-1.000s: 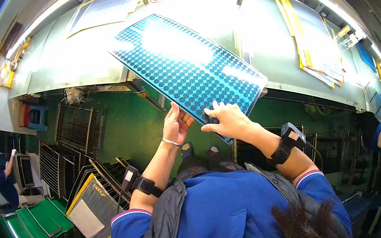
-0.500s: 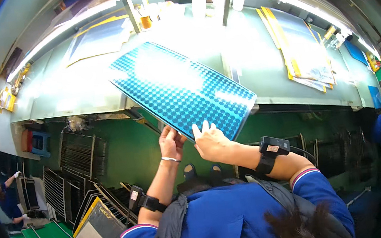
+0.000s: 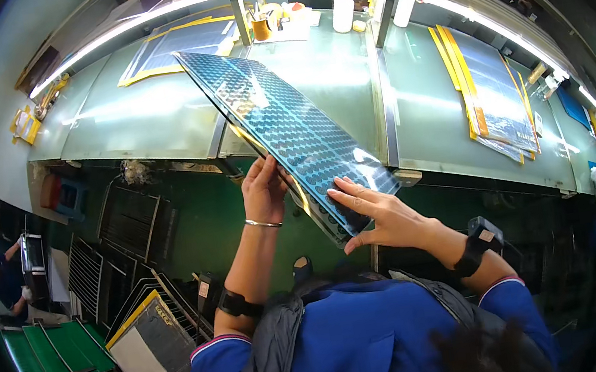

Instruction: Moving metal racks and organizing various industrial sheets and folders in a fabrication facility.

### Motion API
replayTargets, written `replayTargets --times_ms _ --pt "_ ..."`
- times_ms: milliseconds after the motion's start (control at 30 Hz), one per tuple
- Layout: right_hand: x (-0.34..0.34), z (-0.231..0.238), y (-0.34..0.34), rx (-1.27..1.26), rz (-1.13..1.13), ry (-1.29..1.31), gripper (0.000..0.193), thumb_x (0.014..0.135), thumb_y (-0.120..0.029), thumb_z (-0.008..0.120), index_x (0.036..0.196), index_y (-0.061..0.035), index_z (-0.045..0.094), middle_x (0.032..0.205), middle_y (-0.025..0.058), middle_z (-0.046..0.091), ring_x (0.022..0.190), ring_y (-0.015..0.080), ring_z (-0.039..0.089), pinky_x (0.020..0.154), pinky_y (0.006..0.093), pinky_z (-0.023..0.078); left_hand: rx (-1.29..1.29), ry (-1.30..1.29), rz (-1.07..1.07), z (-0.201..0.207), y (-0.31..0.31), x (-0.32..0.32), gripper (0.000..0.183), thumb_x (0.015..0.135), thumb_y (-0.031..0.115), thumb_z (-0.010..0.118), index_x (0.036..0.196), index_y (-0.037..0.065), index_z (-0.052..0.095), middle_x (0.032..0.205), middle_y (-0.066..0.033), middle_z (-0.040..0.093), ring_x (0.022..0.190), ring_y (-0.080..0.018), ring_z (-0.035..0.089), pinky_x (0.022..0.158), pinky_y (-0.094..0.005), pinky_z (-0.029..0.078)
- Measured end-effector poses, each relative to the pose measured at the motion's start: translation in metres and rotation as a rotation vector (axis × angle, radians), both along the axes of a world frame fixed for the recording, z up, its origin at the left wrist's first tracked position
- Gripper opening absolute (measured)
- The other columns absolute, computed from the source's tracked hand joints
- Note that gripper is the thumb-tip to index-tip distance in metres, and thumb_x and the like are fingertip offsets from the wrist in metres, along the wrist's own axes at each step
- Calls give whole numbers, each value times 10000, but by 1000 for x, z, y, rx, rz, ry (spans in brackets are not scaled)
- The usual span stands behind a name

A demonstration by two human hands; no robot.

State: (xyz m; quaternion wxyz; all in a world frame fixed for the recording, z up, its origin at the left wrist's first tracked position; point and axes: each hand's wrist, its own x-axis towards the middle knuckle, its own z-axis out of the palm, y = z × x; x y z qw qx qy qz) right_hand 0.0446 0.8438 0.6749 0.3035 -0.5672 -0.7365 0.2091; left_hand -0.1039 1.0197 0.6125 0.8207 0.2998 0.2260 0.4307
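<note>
A glossy blue panel (image 3: 286,123) with a dark dot pattern is held tilted in front of me, its far end over the bench. My left hand (image 3: 264,190) is closed on its left long edge, where a yellow strip shows along the side. The fingers tucked under the panel are partly hidden. My right hand (image 3: 384,212) lies on the near right end of the patterned face. Its fingers are stretched out and spread, and the thumb sits by the near corner. The panel's underside is mostly hidden.
The glass-topped bench (image 3: 155,133) runs across ahead. Yellow-edged sheets (image 3: 492,89) lie stacked on its right part, others (image 3: 182,47) at the far left. A white bottle (image 3: 343,13) stands at the back. Wire racks (image 3: 133,223) and green trays (image 3: 56,353) are left; co-workers are at both sides.
The panel has turned and tilted more steeply, so its left side edge now shows. My right hand has shifted right and its fingers have spread. My left hand keeps its hold.
</note>
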Motion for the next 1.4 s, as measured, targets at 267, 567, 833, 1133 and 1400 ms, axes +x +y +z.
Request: replayTargets --times_ms 267,567,833,1133,1400 --pt "0 -5 -2 239 -101 -30 626 624 -39 624 1215 -2 419 1229 231 417 1145 335 420 951 389 373 70 104 -14 20 8 1 76 844 121 526 823 50 542 765 -35 594 673 -113 562 610 -248 458" --pt "66 41 39 884 -704 -299 80 752 -51 616 808 -12 574 709 98 636 548 183 600 491 273 443 -23 294 159 -12 15 -39 89 822 95 550 794 11 539 750 -75 595 606 -171 584 564 -302 514" --pt "237 52 34 863 -1126 463 177 770 -180 654 766 -20 579 720 -23 527 671 65 445 628 207 361 159 806 324 -95 175 -249 112 786 109 596 802 -1 585 664 -69 607 513 -104 531 434 -228 404" --pt "275 -48 -67 718 -1610 789 303 784 -204 633 976 26 589 898 66 578 788 165 544 710 295 466 409 1196 138 10 380 -376 87 774 41 553 706 4 591 603 -41 586 494 -88 509 457 -227 394" --pt "141 -197 -90 552 -1901 1227 356 788 -259 629 984 32 565 972 98 577 847 227 558 757 382 471 138 1252 17 -84 427 -386 68 784 43 553 728 16 580 610 -46 570 522 -139 567 431 -287 451"
